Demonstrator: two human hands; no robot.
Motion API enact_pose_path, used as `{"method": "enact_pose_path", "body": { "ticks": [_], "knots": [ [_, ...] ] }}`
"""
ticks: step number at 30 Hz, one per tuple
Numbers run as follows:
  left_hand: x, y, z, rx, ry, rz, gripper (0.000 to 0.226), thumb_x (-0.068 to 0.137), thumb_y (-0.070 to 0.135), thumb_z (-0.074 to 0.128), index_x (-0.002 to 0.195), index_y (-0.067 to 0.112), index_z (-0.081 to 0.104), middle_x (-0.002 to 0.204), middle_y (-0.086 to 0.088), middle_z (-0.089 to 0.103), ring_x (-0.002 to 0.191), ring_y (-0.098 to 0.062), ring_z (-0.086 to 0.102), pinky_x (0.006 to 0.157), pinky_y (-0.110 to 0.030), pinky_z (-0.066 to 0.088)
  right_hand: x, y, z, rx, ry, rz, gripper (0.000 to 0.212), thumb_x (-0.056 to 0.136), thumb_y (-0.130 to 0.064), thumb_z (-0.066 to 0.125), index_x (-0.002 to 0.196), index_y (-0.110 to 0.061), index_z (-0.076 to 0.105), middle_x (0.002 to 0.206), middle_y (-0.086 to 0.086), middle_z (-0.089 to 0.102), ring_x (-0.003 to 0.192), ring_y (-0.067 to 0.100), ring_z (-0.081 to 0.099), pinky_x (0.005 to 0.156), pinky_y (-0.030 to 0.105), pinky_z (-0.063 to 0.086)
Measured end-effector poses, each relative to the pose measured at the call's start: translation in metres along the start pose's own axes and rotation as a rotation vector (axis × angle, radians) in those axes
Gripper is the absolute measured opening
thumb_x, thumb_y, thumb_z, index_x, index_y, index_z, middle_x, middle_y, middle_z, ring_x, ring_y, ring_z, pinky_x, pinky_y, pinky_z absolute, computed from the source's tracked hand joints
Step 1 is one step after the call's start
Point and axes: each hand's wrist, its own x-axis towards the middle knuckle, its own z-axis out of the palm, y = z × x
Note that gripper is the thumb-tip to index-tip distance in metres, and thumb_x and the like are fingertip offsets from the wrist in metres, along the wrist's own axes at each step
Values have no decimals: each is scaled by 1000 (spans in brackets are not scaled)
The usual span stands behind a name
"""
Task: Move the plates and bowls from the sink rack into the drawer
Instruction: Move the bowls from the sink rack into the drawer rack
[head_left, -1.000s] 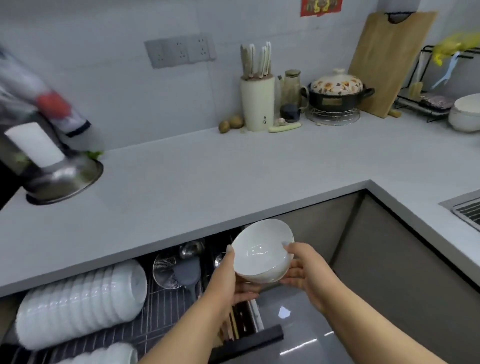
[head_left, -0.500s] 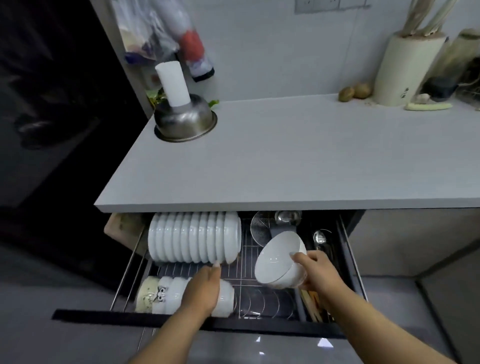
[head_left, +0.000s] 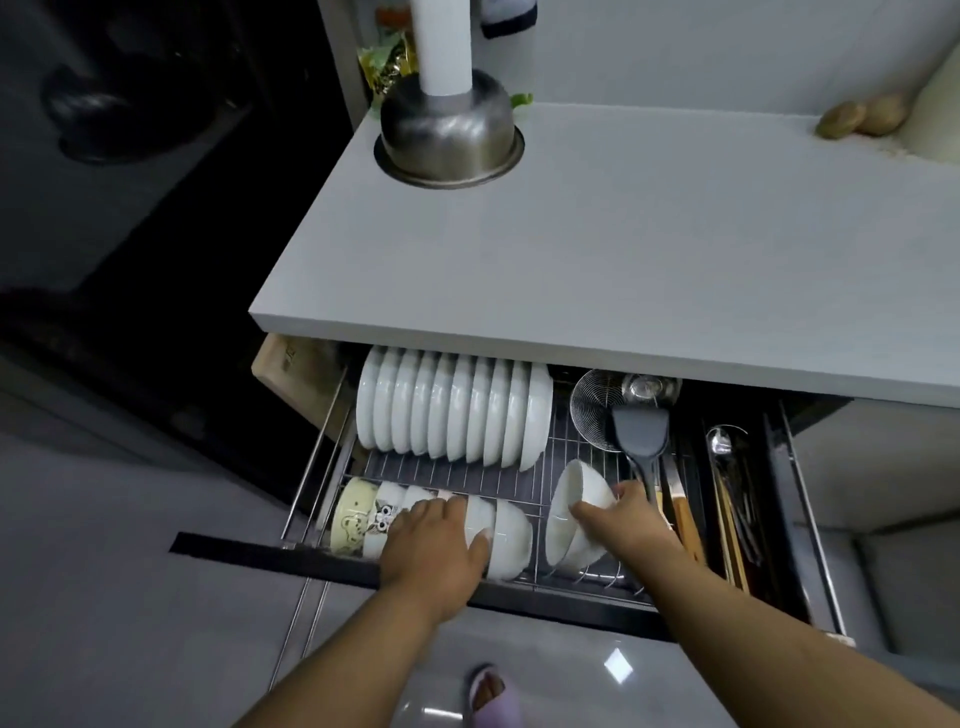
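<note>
The drawer (head_left: 332, 558) under the counter is pulled out, with a wire rack inside. My right hand (head_left: 626, 519) grips a white bowl (head_left: 571, 512) on its side, low over the front row of the rack. My left hand (head_left: 434, 540) rests on top of a row of bowls (head_left: 506, 540) lying on their sides at the front left; two of them, at the far left, carry printed patterns. Behind them stands a row of white plates (head_left: 452, 410) on edge.
Right of the rack lie a black spatula (head_left: 641, 441), a wire skimmer (head_left: 595, 410), a ladle and chopsticks (head_left: 730, 519). An upturned steel bowl (head_left: 449, 135) sits on the grey counter (head_left: 623, 260). My slippered foot (head_left: 491, 699) shows on the glossy floor.
My right hand has lowered the white bowl from above the drawer down to the front row of the rack. My left hand slid along the row of bowls. The view has tilted down.
</note>
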Motion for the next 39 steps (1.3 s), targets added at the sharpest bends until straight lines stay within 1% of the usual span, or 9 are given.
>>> {"method": "enact_pose_path", "body": {
  "ticks": [6, 9, 11, 20, 23, 27, 31, 36, 39],
  "knots": [
    [6, -7, 4, 3, -13, 74, 55, 94, 56, 30, 136, 22, 37, 131, -1, 48, 122, -21, 41, 103, -36, 32, 10, 0, 16, -234, -8, 62, 84, 71, -52, 68, 138, -16, 32, 124, 15, 52, 102, 30, 59, 81, 38, 55],
    [6, -7, 5, -7, -5, 81, 56, 93, 56, 30, 136, 21, 37, 130, -1, 49, 121, -21, 42, 100, -36, 34, 15, -1, 23, -321, -16, 86, 81, 72, -52, 68, 135, -15, 35, 124, 15, 51, 104, 30, 58, 76, 33, 53],
    [7, -8, 6, -7, 2, 86, 56, 93, 56, 30, 137, 21, 36, 131, -1, 49, 121, -21, 42, 100, -36, 34, 19, 0, 28, -333, -41, 109, 79, 73, -48, 69, 134, -13, 33, 124, 16, 51, 106, 31, 57, 75, 34, 52],
    [6, -8, 7, -27, -7, 77, 59, 94, 56, 31, 140, 20, 33, 132, -1, 48, 122, -21, 42, 99, -36, 37, 35, 6, 45, -243, -215, 179, 83, 82, -33, 67, 143, -3, 20, 135, 19, 48, 121, 34, 51, 96, 41, 49],
    [6, -8, 7, -24, -14, 75, 59, 94, 57, 30, 140, 21, 33, 132, -1, 49, 122, -20, 42, 98, -36, 37, 36, 9, 43, -238, -222, 182, 81, 84, -32, 65, 144, -2, 20, 134, 19, 50, 121, 34, 52, 98, 42, 48],
    [7, -8, 7, -20, -21, 71, 58, 94, 57, 30, 140, 21, 34, 131, 0, 50, 122, -20, 42, 97, -35, 37, 34, 12, 35, -255, -206, 153, 65, 84, -31, 63, 136, -4, 35, 125, 16, 56, 110, 32, 58, 90, 42, 53],
    [6, -6, 5, -32, -50, 59, 57, 95, 56, 31, 139, 21, 35, 132, 0, 49, 122, -20, 43, 96, -35, 38, 25, 9, 26, -232, -158, 53, 48, 88, -28, 58, 128, -5, 48, 110, 11, 60, 92, 23, 58, 73, 31, 49],
    [8, -6, 3, -73, -134, 16, 50, 95, 56, 31, 131, 23, 41, 129, 0, 53, 116, -23, 50, 89, -35, 43, 5, 6, 6, -200, -62, -119, 40, 92, -29, 55, 126, -7, 51, 115, 9, 61, 85, 15, 53, 64, 23, 42],
    [15, 2, 3, -180, -166, -22, 50, 96, 54, 33, 133, 22, 43, 132, -2, 53, 118, -23, 51, 91, -33, 43, -10, 13, -16, -150, 5, -192, 37, 90, -34, 57, 121, -13, 54, 112, 4, 62, 85, 15, 56, 59, 22, 41]
  ]
}}
